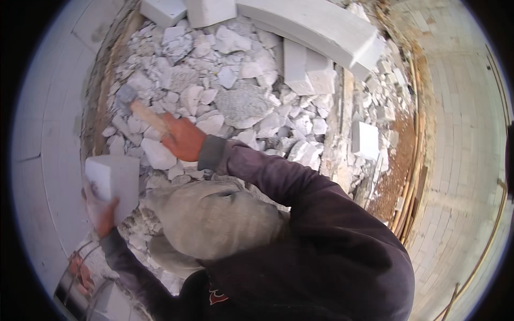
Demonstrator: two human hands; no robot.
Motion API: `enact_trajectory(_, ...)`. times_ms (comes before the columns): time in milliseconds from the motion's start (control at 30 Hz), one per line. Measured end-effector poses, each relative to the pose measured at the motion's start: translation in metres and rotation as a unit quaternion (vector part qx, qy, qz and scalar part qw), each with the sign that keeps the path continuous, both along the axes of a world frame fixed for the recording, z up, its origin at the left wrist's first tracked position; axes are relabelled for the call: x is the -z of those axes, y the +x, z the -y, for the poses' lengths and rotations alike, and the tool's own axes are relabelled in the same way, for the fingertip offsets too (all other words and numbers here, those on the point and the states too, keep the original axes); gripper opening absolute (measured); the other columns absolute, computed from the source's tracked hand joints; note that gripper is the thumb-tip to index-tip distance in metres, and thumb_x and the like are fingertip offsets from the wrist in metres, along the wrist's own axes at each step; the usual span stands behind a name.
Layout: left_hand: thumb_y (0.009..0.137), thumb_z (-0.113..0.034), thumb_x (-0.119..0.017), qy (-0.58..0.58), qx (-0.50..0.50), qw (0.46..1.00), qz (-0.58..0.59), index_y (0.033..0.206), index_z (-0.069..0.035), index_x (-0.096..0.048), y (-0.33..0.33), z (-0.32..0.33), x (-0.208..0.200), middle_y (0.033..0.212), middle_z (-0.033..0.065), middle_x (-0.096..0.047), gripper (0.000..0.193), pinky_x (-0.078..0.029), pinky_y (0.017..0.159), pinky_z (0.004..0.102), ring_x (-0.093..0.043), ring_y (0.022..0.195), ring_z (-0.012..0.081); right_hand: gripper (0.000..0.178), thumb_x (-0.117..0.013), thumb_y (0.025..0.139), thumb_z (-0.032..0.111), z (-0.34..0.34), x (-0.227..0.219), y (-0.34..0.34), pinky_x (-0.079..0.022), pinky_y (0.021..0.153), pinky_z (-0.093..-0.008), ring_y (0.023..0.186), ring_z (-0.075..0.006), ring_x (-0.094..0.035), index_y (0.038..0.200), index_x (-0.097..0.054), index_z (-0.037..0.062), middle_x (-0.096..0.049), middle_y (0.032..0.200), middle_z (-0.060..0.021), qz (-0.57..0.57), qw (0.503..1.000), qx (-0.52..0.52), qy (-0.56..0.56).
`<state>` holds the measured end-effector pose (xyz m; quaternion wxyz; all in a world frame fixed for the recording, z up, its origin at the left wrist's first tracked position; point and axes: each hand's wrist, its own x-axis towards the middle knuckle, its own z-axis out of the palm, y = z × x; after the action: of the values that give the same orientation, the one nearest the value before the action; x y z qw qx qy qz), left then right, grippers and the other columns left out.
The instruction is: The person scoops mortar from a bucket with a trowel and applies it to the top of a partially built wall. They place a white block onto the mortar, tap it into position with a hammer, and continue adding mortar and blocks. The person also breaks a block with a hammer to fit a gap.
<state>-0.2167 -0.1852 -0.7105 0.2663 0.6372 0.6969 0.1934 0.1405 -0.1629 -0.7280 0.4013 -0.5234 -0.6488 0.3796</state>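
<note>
My right hand (183,138) is closed around the wooden handle of a hammer (147,116). The hammer's grey head (127,94) points to the far left, over the broken stone, and looks a little blurred. On the left, my left hand (101,208) grips the near lower part of a white building block (124,181), thumb on one face and fingers at its left side. The block stands beside the rubble, close to the left wall; its underside is hidden. Pale rubble (243,104) spreads beneath and beyond my right hand.
Long white blocks (316,24) lie across the far side, with a shorter block (302,64) under them. A small white block (365,140) rests at right near bare soil (399,160) and long poles (415,176). A block wall (51,107) bounds the left. A bucket-like container (75,289) stands near left.
</note>
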Motion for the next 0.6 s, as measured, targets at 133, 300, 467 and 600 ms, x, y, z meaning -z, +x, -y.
enact_trajectory(133, 0.06, -0.013, -0.082, 0.041, 0.002, 0.964, -0.263, 0.157, -0.008, -0.027, 0.006, 0.021, 0.02, 0.142, 0.0259, -0.046, 0.113, -0.037, 0.112, 0.0477, -0.045, 0.134, 0.0425, 0.04, -0.059, 0.086, 0.012, 0.013, 0.005, -0.018, -0.048, 0.072, -0.0581, 0.076, -0.0509, -0.063, 0.119, -0.045, -0.0062, -0.062, 0.074, -0.0311, -0.038, 0.995, 0.003, -0.097)
enact_trajectory(300, 0.061, -0.03, -0.086, 0.026, -0.038, 0.959, -0.28, 0.16, -0.016, -0.023, 0.0, 0.029, 0.036, 0.145, 0.0253, -0.044, 0.118, -0.032, 0.114, 0.0507, -0.04, 0.137, 0.0437, 0.037, -0.057, 0.089, 0.012, 0.03, 0.02, -0.038, -0.047, 0.069, -0.0582, 0.073, -0.0509, -0.061, 0.118, -0.045, -0.0055, -0.061, 0.076, -0.0303, -0.048, 0.997, 0.007, -0.054)
enact_trajectory(467, 0.063, -0.036, -0.086, 0.005, -0.09, 0.949, -0.301, 0.16, -0.013, -0.018, 0.02, 0.04, 0.026, 0.144, 0.0256, -0.043, 0.12, -0.03, 0.112, 0.0565, -0.041, 0.133, 0.0462, 0.032, -0.056, 0.091, 0.016, 0.045, 0.015, -0.053, -0.044, 0.069, -0.0604, 0.071, -0.0528, -0.058, 0.114, -0.046, -0.004, -0.06, 0.073, -0.0303, -0.02, 0.999, 0.025, -0.006)
enact_trajectory(600, 0.06, -0.04, -0.088, 0.02, -0.104, 0.954, -0.279, 0.154, -0.004, -0.027, 0.025, 0.052, 0.016, 0.144, 0.0235, -0.044, 0.117, -0.033, 0.108, 0.0599, -0.042, 0.133, 0.0439, 0.031, -0.059, 0.094, 0.021, 0.053, 0.009, -0.058, -0.047, 0.066, -0.0591, 0.074, -0.0532, -0.06, 0.114, -0.048, -0.0001, -0.063, 0.074, -0.0303, 0.007, 0.999, -0.039, 0.013)
